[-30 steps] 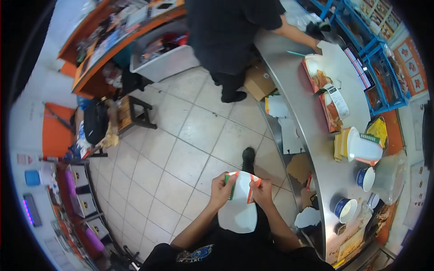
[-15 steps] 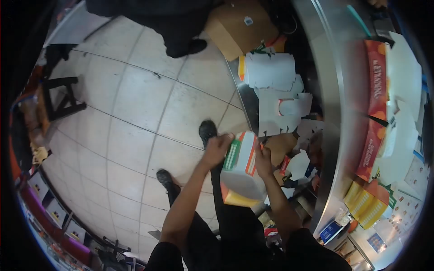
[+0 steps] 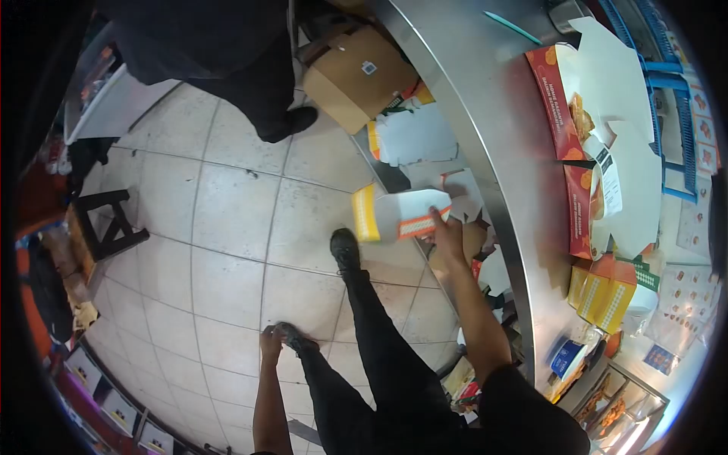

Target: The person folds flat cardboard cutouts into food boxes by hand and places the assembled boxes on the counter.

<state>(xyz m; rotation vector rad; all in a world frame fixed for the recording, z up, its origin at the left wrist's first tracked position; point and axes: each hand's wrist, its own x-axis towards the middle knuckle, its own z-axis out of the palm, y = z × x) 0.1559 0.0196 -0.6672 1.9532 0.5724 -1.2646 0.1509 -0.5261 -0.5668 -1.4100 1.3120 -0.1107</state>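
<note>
A folded paper box [image 3: 394, 211], white with yellow and orange patterned sides, is held out over the floor beside the steel counter. My right hand [image 3: 446, 230] grips it at its right end. Far to the lower left, my left hand [image 3: 271, 341] is away from the box, close in view to my shoe; its fingers are too small to make out. On the lower shelf near the box lies a stack of white paper boxes [image 3: 417, 136]. Two red boxes with food, a front one [image 3: 580, 212] and a back one [image 3: 553, 102], stand open on the counter.
The steel counter [image 3: 485, 114] runs down the right side, with yellow boxes [image 3: 603, 296] and a blue cup [image 3: 567, 358] on it. A cardboard box [image 3: 360, 72] sits at the shelf's end. A person in dark clothes [image 3: 227, 61] stands at upper left. A stool [image 3: 110, 227] is at left.
My left hand has let go of the box and moved down to the left. My right hand has carried the box up toward the shelf. The view has shifted toward the counter.
</note>
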